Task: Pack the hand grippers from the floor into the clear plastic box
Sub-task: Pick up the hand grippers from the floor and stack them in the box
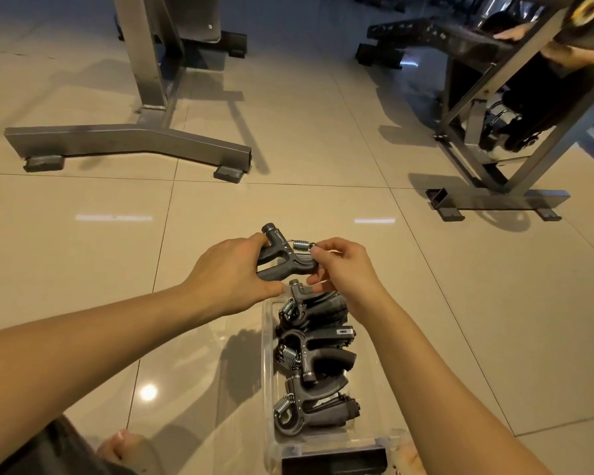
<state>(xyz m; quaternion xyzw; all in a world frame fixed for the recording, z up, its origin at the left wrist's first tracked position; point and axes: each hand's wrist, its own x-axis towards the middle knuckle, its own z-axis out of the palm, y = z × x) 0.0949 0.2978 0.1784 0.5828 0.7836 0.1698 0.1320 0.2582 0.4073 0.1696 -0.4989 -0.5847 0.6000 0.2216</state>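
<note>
A dark grey hand gripper [283, 257] with a steel spring is held in the air just beyond the far end of the clear plastic box [266, 358]. My left hand [232, 272] clasps its two handles from the left. My right hand [343, 269] pinches its spring end from the right. Several more hand grippers [314, 358] lie packed in a row inside the box, springs toward the left. The box stands on the tiled floor between my forearms.
A grey steel machine base [131, 142] lies on the floor at the far left. A second steel frame [494, 197] stands at the far right, with another person's hand and legs by it. My bare feet [124, 443] are at the bottom edge beside the box.
</note>
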